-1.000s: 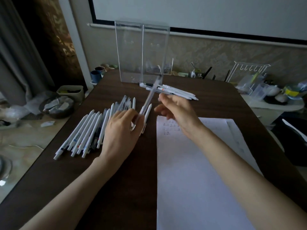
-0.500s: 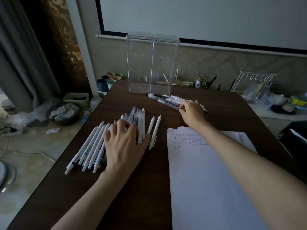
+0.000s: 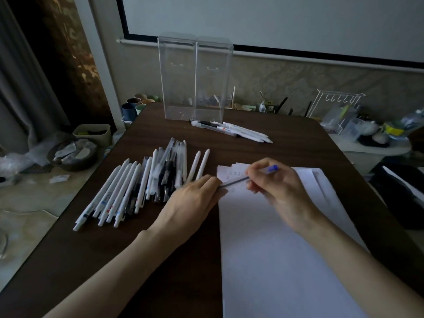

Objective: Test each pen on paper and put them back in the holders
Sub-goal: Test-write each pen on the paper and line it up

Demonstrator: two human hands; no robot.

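Note:
My right hand [image 3: 278, 189] grips a slim pen [image 3: 234, 182] with a blue end over the top of the white paper [image 3: 275, 260]. My left hand [image 3: 191, 199] meets the pen's other end at the paper's left edge, and its fingertips seem to pinch it. Faint scribbles mark the paper's top. A big pile of white and dark pens [image 3: 137, 182] lies to the left of my left hand. A smaller group of pens [image 3: 231, 130] lies before two tall clear holders [image 3: 195, 79] at the table's far edge.
The dark wooden table [image 3: 160, 260] drops off to a cluttered floor on the left, with a bowl [image 3: 72, 154] and a bin. Cups [image 3: 134, 106] stand beyond the far left corner. A white wire rack [image 3: 337, 106] and clutter sit on a side surface at right.
My right hand came back from the far group of pens to the paper and now holds a blue-ended pen. My left hand left the pile and took the pen's other end.

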